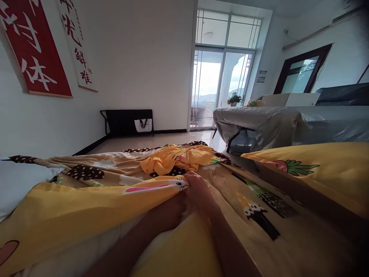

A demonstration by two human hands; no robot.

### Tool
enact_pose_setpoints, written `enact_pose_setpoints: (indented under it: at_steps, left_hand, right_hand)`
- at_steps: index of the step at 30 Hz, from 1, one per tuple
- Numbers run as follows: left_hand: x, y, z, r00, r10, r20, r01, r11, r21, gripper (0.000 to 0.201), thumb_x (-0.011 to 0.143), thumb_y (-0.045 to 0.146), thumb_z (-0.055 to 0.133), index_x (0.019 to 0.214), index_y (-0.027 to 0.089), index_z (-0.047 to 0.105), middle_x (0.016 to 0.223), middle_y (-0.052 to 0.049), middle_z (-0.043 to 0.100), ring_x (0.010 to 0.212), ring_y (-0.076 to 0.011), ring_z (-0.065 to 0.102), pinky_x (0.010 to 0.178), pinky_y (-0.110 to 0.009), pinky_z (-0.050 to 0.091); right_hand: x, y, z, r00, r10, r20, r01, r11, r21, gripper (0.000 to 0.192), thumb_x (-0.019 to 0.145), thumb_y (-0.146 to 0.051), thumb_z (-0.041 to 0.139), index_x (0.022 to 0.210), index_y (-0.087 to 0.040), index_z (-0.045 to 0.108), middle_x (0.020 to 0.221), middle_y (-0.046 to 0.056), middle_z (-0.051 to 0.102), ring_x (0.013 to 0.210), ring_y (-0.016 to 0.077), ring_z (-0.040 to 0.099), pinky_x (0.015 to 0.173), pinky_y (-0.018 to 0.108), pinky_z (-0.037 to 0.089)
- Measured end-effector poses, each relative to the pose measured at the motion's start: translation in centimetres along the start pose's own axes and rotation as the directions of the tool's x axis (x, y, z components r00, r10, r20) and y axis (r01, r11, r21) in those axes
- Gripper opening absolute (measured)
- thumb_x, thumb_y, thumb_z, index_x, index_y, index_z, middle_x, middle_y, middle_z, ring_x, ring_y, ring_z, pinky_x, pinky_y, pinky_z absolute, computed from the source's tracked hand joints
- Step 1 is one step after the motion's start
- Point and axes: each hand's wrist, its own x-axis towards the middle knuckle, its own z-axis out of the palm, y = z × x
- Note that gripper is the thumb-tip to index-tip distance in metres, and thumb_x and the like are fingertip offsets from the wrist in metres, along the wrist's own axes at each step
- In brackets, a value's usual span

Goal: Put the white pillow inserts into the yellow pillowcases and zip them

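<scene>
I am low over the bed, and the yellow cartoon-print duvet cover (95, 204) is spread wide across it so that its edge lies flat in front of me where I can get at it. My 2 hands meet at 1 spot on that edge, just under the rabbit face printed on the fabric. My right hand (201, 192) lies on top with the fingers curled down and closed over the hem, pinching the cloth against what sits beneath it. My left hand (173, 213) comes in from below and left, pushed under the yellow layer; its fingers are hidden by the fabric and by my right hand, so I cannot tell whether they are closed or spread. A bunched yellow pillowcase (178, 159) lies further up the bed, well apart from my hands. A white pillow (20, 181) rests at the left edge, and a second yellow cushion (319, 173) sits to my right. Beyond the bed stands a grey covered table (288, 125).
</scene>
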Motion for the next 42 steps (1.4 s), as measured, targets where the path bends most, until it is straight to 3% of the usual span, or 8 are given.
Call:
enact_pose_setpoints:
  at_steps: [9,15,22,26,29,32,35,42]
  left_hand:
    - [0.2,0.3,-0.3,0.998,0.049,-0.033,-0.048,0.997,0.057,0.030,0.084,0.018,0.051,0.112,0.019,0.062,0.138,-0.007,0.047,0.133,-0.0245,0.036,0.112,-0.042,0.032]
    - [0.2,-0.3,0.2,0.998,0.052,-0.018,-0.049,0.990,0.129,0.026,0.081,0.016,0.054,0.104,0.016,0.066,0.126,-0.010,0.056,0.125,-0.0264,0.044,0.109,-0.041,0.035]
    - [0.1,-0.4,0.3,0.995,0.082,-0.060,-0.077,0.993,0.088,0.038,0.082,0.014,0.052,0.119,0.015,0.058,0.138,-0.010,0.047,0.134,-0.0237,0.034,0.115,-0.039,0.028]
    - [-0.3,-0.6,0.5,0.979,0.138,-0.148,-0.136,0.990,0.020,0.027,0.079,0.010,0.051,0.101,0.014,0.066,0.123,-0.010,0.060,0.123,-0.0216,0.047,0.109,-0.034,0.036]
    - [-0.6,-0.6,0.4,0.965,0.106,-0.241,-0.141,0.981,-0.132,0.036,0.076,0.007,0.049,0.106,0.016,0.065,0.117,-0.009,0.063,0.115,-0.0193,0.054,0.103,-0.031,0.042]
    - [-0.7,-0.3,-0.1,0.962,0.087,-0.260,-0.151,0.960,-0.236,0.049,0.073,0.004,0.047,0.118,0.017,0.059,0.127,-0.007,0.058,0.120,-0.0177,0.050,0.107,-0.030,0.038]
    - [-0.5,0.0,-0.4,0.970,0.092,-0.225,-0.141,0.967,-0.213,0.060,0.074,0.003,0.045,0.132,0.019,0.047,0.140,-0.006,0.046,0.131,-0.0174,0.039,0.113,-0.032,0.030]
    - [0.2,1.0,-0.9,0.989,-0.019,-0.144,0.000,0.992,-0.129,0.041,0.082,0.012,0.047,0.120,0.026,0.058,0.145,-0.001,0.040,0.135,-0.0195,0.035,0.113,-0.036,0.031]
  right_hand:
    - [0.6,0.5,1.0,0.998,0.044,-0.055,-0.038,0.993,0.107,0.019,0.056,-0.003,0.044,0.062,-0.017,0.055,0.065,0.001,0.059,0.063,0.0126,0.045,0.058,0.023,0.022]
    - [0.7,0.8,1.7,0.996,0.044,-0.079,-0.032,0.990,0.141,0.025,0.059,-0.003,0.042,0.070,-0.018,0.059,0.069,0.002,0.060,0.068,0.0143,0.048,0.060,0.023,0.025]
    - [0.5,0.3,0.8,0.996,0.068,-0.062,-0.063,0.995,0.079,0.017,0.061,-0.005,0.047,0.068,-0.018,0.055,0.083,0.002,0.057,0.073,0.0128,0.048,0.061,0.021,0.027]
    - [0.6,0.3,0.3,0.997,0.048,-0.055,-0.041,0.993,0.109,0.012,0.063,-0.006,0.046,0.063,-0.017,0.052,0.083,0.002,0.054,0.072,0.0112,0.048,0.061,0.021,0.027]
    - [0.7,0.5,0.2,0.998,0.016,-0.059,-0.009,0.992,0.126,0.014,0.063,-0.004,0.043,0.061,-0.016,0.050,0.075,0.001,0.052,0.071,0.0114,0.047,0.061,0.021,0.027]
    - [0.6,0.5,0.1,0.998,0.030,-0.050,-0.024,0.993,0.115,0.011,0.062,-0.007,0.046,0.062,-0.016,0.052,0.075,0.001,0.054,0.070,0.0114,0.046,0.060,0.022,0.025]
    - [0.2,0.2,-0.3,0.995,0.080,-0.054,-0.078,0.996,0.046,0.014,0.062,-0.006,0.045,0.064,-0.016,0.055,0.079,0.002,0.057,0.072,0.0114,0.047,0.060,0.023,0.024]
    - [-0.1,-0.4,-0.8,0.983,0.185,0.013,-0.182,0.976,-0.122,0.021,0.067,-0.007,0.043,0.070,-0.017,0.061,0.083,0.005,0.063,0.075,0.0143,0.052,0.060,0.025,0.023]
